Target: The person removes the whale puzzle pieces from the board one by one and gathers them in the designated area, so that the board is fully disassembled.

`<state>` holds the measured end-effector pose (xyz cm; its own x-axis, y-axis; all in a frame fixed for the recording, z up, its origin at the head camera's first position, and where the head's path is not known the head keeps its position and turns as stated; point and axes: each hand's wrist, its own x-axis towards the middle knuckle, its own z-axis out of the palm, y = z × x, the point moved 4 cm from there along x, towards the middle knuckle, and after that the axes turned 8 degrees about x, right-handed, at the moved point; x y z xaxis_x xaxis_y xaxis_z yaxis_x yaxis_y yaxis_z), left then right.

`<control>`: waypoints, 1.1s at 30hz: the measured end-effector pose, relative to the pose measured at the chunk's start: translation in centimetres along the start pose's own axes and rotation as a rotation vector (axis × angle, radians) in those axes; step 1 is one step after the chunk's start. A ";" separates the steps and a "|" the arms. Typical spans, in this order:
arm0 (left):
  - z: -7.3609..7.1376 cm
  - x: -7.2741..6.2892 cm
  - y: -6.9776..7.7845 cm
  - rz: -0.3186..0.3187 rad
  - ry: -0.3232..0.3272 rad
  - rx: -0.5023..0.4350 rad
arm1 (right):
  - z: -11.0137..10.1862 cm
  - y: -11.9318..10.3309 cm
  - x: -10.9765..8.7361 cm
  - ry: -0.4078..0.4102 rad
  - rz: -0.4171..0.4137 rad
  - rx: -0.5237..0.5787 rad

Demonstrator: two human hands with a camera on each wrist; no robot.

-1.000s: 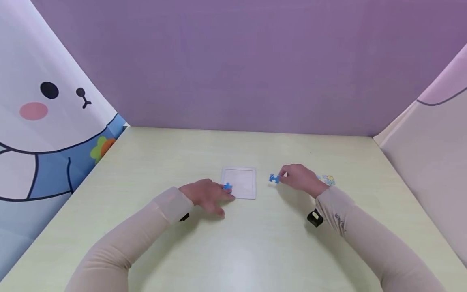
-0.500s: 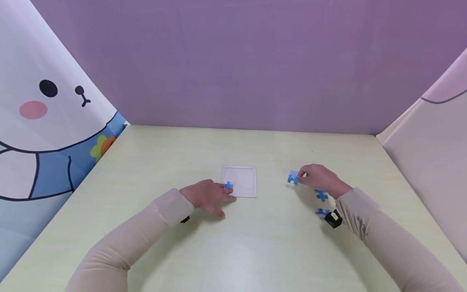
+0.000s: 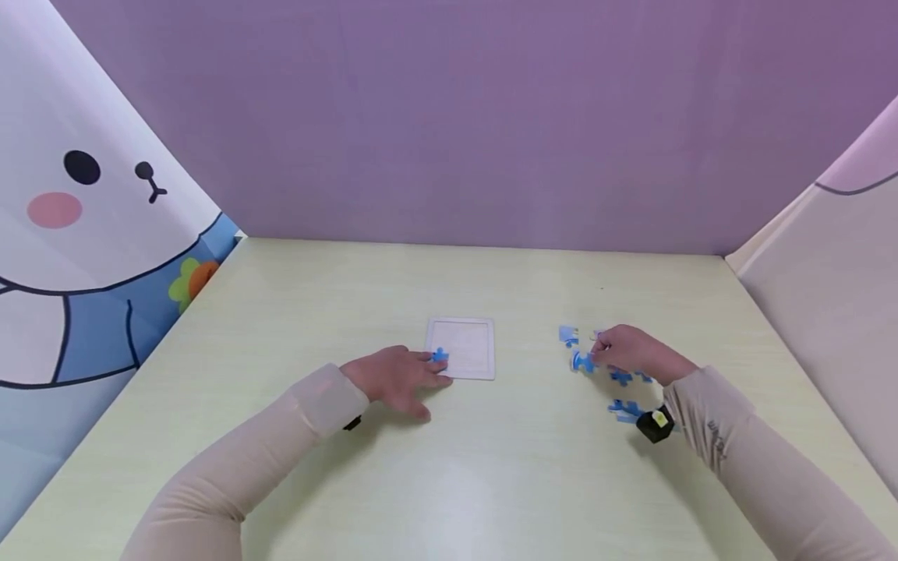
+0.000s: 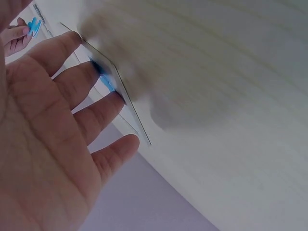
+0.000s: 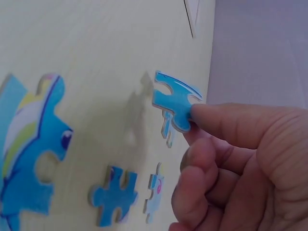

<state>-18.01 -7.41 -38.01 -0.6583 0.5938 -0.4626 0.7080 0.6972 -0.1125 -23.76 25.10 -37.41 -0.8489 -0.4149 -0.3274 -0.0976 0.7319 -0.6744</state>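
My left hand [image 3: 393,379] lies with fingers spread at the near left corner of a white square puzzle frame [image 3: 471,374]. Its fingertips touch the frame and a blue puzzle piece [image 3: 440,354] inside that corner; in the left wrist view they partly cover this piece [image 4: 107,83]. To the right of the frame, my right hand [image 3: 634,349] pinches another blue puzzle piece [image 3: 582,362] between thumb and fingers. Seen from the right wrist, that piece [image 5: 174,98] is tilted and held above the table, with a loose piece [image 5: 166,129] partly hidden behind it.
Several loose puzzle pieces lie around and under the right hand: a pale blue one [image 3: 568,335] beyond it, a blue one [image 3: 620,378] and more [image 3: 624,410] nearer the person. A purple backdrop [image 3: 449,125] rises behind the table [image 3: 449,483].
My right hand has moved right with the pinched piece, from near the frame to among the loose pieces, more of which now show. The left hand has stayed at the frame.
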 end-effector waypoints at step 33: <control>-1.3 3.1 -3.9 -0.080 0.117 -0.156 | 0.3 0.3 2.9 -0.214 0.050 -0.158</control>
<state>-23.15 -7.77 -37.83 -0.7424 0.5702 -0.3516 0.6100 0.7924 -0.0030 -26.11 23.95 -38.71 -0.7275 -0.4682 -0.5015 -0.1523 0.8229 -0.5474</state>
